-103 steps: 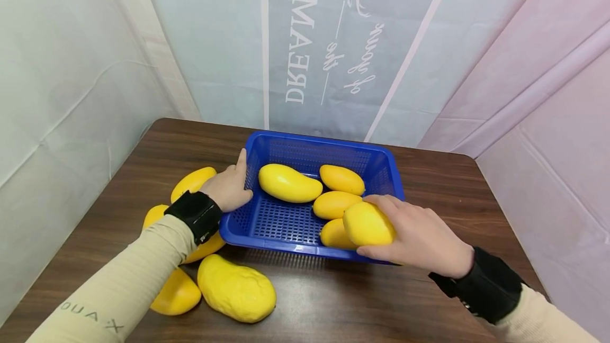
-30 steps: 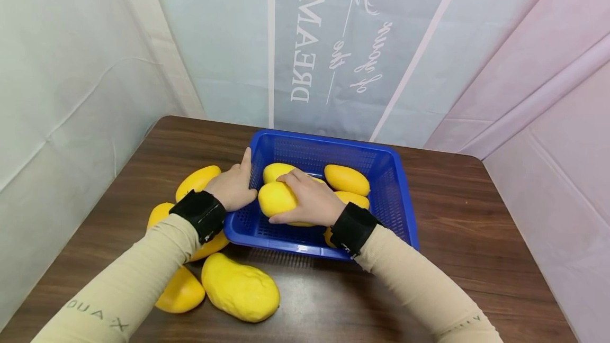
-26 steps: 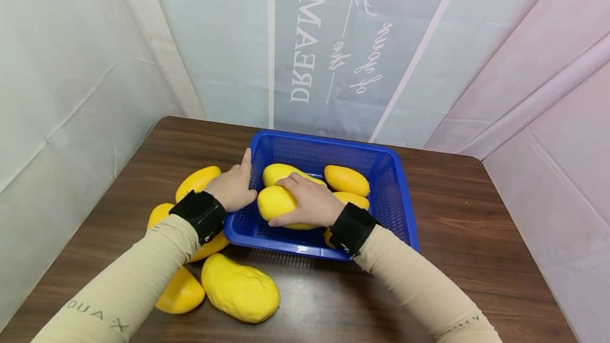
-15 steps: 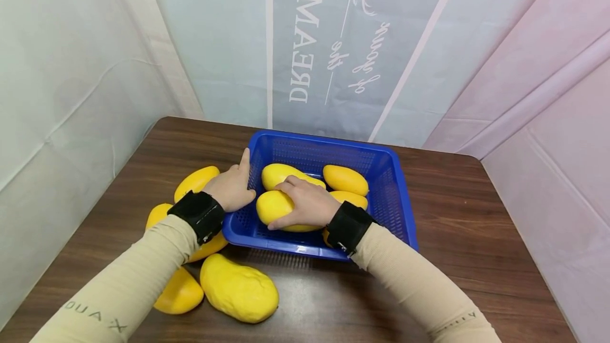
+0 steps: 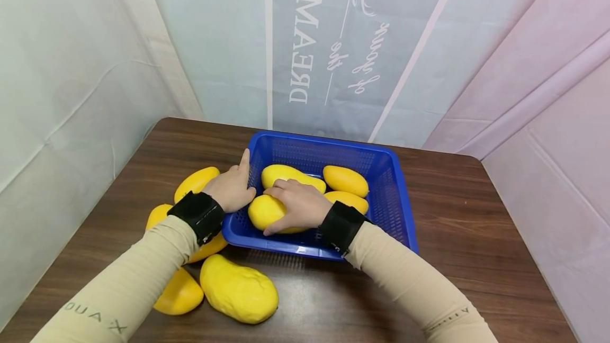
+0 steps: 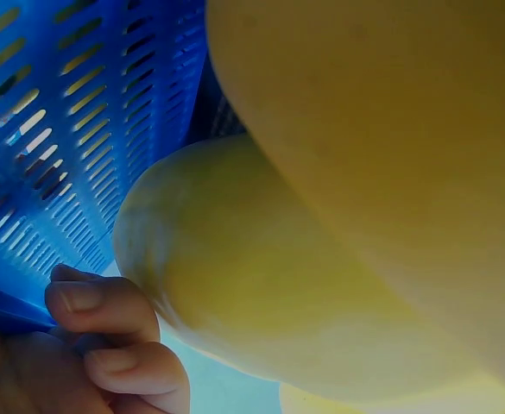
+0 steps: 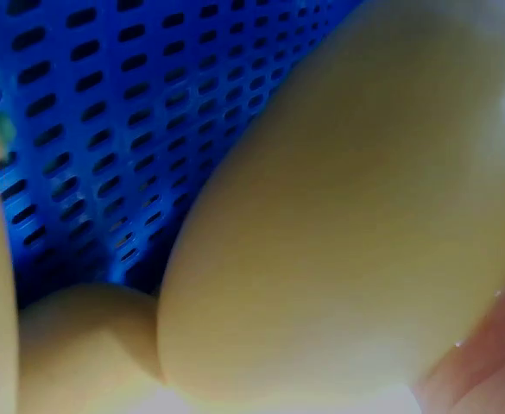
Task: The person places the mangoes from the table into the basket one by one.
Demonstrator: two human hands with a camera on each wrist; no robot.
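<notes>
My right hand (image 5: 300,205) grips a yellow mango (image 5: 264,211) low inside the blue plastic basket (image 5: 281,248), at its left end; fingers lie over the top, thumb on the near side. In the right wrist view this mango (image 7: 338,216) fills much of the picture before the slotted wall. My left hand (image 5: 231,188) holds the basket's left rim, index finger stretched along it and thumb over the edge. The left wrist view shows its other fingers (image 6: 118,310) curled beside the basket wall. A long mango (image 5: 290,174) lies just behind the held one.
Two smaller mangoes, one farther back (image 5: 345,180) and one nearer (image 5: 348,201), lie in the basket's right half. Left of the basket, several mangoes (image 5: 178,292) lie on the brown table (image 5: 457,216) around my left forearm. A wrinkled yellow mango (image 5: 238,290) lies in front.
From above the basket's right side, my right hand has carried its mango left, then lowered it and shifted it slightly toward the left wall. My left hand stays on the rim.
</notes>
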